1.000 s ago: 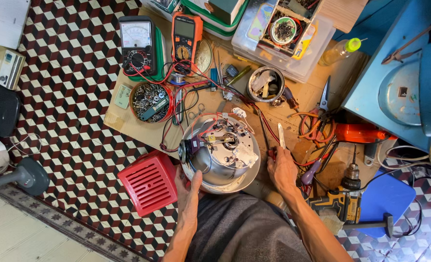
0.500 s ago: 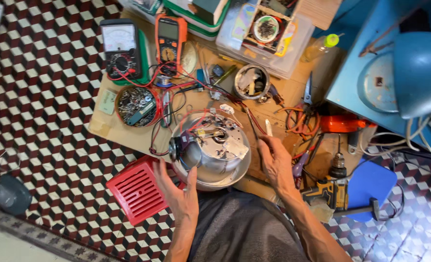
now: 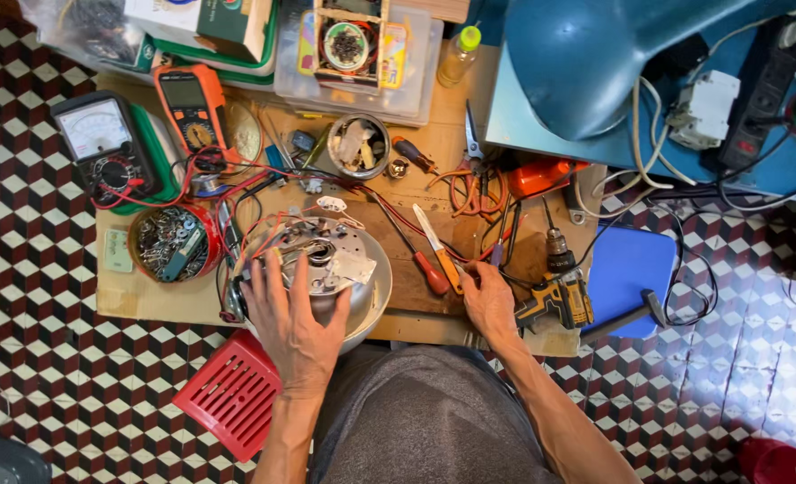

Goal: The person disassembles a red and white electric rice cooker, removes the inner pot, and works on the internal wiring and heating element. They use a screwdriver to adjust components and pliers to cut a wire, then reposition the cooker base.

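A round metal appliance housing [image 3: 366, 300] with exposed wiring and a plate on top sits at the near edge of a wooden board [image 3: 416, 296]. My left hand [image 3: 295, 318] lies flat on top of it, fingers spread over the inner parts. My right hand [image 3: 489, 300] rests on the board to its right, fingers closed at the end of an orange-handled tool [image 3: 447, 260] whose pale blade points away from me. A red-handled screwdriver [image 3: 432, 276] lies right beside that tool.
A red tin of screws [image 3: 172, 242], an analog meter [image 3: 102, 143] and an orange digital meter [image 3: 192, 103] stand at left. A can [image 3: 359, 145], a cordless drill [image 3: 559, 294], a blue pad [image 3: 632, 269] and a red grille [image 3: 232, 394] surround the board.
My left hand has moved up from the housing's near side onto its top. My right hand has lowered the orange-handled tool from upright to lying on the board.
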